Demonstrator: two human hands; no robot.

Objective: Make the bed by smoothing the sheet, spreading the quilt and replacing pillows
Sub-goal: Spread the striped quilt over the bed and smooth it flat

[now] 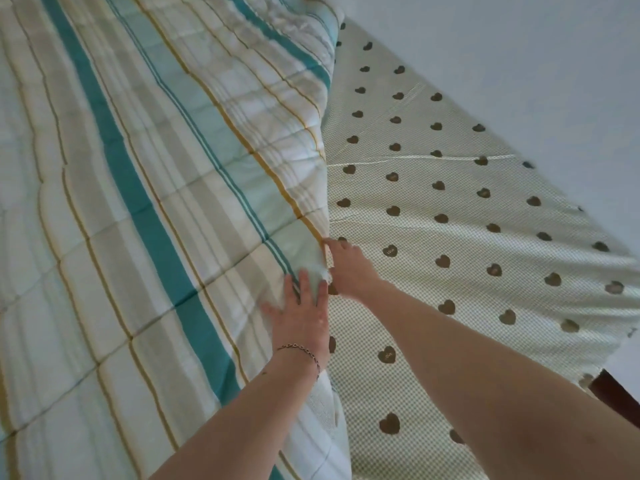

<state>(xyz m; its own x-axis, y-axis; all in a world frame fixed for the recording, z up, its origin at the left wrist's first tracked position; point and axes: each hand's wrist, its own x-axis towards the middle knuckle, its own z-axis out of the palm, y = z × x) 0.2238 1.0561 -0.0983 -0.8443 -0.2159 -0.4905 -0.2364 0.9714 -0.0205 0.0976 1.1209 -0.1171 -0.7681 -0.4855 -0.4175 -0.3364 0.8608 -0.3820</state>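
Left hand (304,315) flat, fingers spread, presses striped quilt (145,188) edge. Right hand (348,268) pinches quilt edge over heart-print sheet (450,237). Heart lettering illegible.

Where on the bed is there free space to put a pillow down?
The heart-print sheet lies bare between the quilt's edge and the wall. It is crowded at the quilt edge, where the left hand presses and the right hand works.
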